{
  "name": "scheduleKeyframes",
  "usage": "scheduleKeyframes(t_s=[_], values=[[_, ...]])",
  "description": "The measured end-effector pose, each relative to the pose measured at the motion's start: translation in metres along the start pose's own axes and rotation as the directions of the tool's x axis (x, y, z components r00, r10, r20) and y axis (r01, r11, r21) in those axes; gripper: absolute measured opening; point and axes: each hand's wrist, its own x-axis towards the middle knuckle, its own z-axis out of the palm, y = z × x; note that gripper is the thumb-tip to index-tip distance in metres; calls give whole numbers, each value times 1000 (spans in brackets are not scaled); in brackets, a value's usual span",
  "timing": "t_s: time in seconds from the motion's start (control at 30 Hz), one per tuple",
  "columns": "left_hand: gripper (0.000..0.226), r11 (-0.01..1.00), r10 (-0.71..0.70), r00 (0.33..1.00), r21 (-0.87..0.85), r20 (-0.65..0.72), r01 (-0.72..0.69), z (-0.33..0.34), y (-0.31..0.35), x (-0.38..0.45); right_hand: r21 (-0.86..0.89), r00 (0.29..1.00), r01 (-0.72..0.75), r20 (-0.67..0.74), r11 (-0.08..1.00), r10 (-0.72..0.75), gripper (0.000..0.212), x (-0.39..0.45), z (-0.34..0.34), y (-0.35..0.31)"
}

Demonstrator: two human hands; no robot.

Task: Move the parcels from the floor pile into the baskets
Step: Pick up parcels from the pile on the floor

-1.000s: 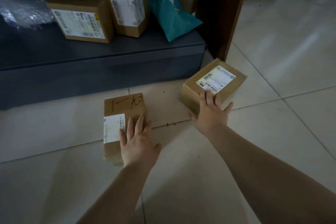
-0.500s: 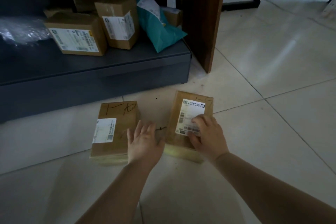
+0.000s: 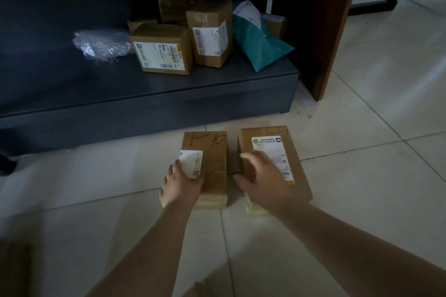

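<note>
Two brown cardboard parcels lie side by side on the tiled floor, close in front of me. The left parcel [image 3: 212,164] has a small white label and pen marks on top. My left hand [image 3: 179,184] grips its near left edge, thumb on the label. The right parcel [image 3: 293,152] is wider and carries a larger white label. My right hand [image 3: 264,182] lies over its near left part, fingers spread and blurred, thumb pointing into the gap between the parcels. No basket is in view.
A low dark grey platform [image 3: 144,113] behind the parcels carries several more cardboard boxes [image 3: 164,52], a teal mailer bag [image 3: 259,42] and crumpled clear wrap [image 3: 102,43]. A brown wooden panel [image 3: 323,31] stands at the right. Pale tiles stretch rightward.
The right parcel was dragged in from the right and turned parallel beside the left one. My left hand shifted from the left parcel's right side to its left edge.
</note>
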Motion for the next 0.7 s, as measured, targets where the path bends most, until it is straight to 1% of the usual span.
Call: scheduleKeyframes(t_s=[0.03, 0.07, 0.13, 0.17, 0.2, 0.23, 0.3, 0.37, 0.43, 0.5, 0.57, 0.63, 0.7], values=[[63, 996, -28, 999, -85, 40, 31, 0, -2, 1, 101, 995, -68, 84, 993, 59, 44, 2, 13, -15], [59, 983, -67, 996, -165, 62, 77, 1, -2, 2, 190, 975, -182, 160, 965, 152, 39, 6, 23, -27], [56, 946, -181, 981, -260, 74, 194, -1, -2, 2, 305, 889, -435, 293, 847, 351, 34, 13, 38, -44], [54, 934, -213, 973, -277, 85, 228, -2, -3, 3, 308, 863, -483, 323, 820, 387, 29, 17, 42, -46], [52, 935, -213, 972, -268, 100, 233, -3, -4, 3, 300, 856, -499, 315, 813, 409, 22, 20, 44, -48], [50, 944, -195, 975, -249, 105, 216, -4, -6, 3, 315, 864, -497, 269, 808, 426, 20, 21, 45, -49], [49, 953, -157, 986, -253, 54, 165, -12, -5, 2, 402, 899, -436, 159, 805, 408, 28, 23, 43, -52], [55, 940, -121, 992, -324, -32, 104, -24, 0, -1, 472, 934, -340, 68, 814, 351, 31, 26, 33, -62], [60, 925, -57, 994, -380, -90, 18, -34, 11, -8, 518, 945, -261, -34, 814, 325, 31, 29, 18, -71], [60, 896, 26, 992, -436, -120, -76, -39, 27, -18, 565, 928, -190, -163, 803, 335, 23, 26, -1, -74], [56, 849, 101, 986, -506, -132, -155, -39, 46, -28, 608, 894, -145, -258, 780, 367, 13, 17, -20, -70], [54, 815, 162, 980, -545, -112, -197, -35, 65, -37, 621, 866, -114, -320, 775, 384, 10, 6, -41, -62], [50, 799, 199, 978, -567, -66, -201, -27, 79, -45, 601, 851, -99, -361, 793, 380, 9, -2, -60, -50]])
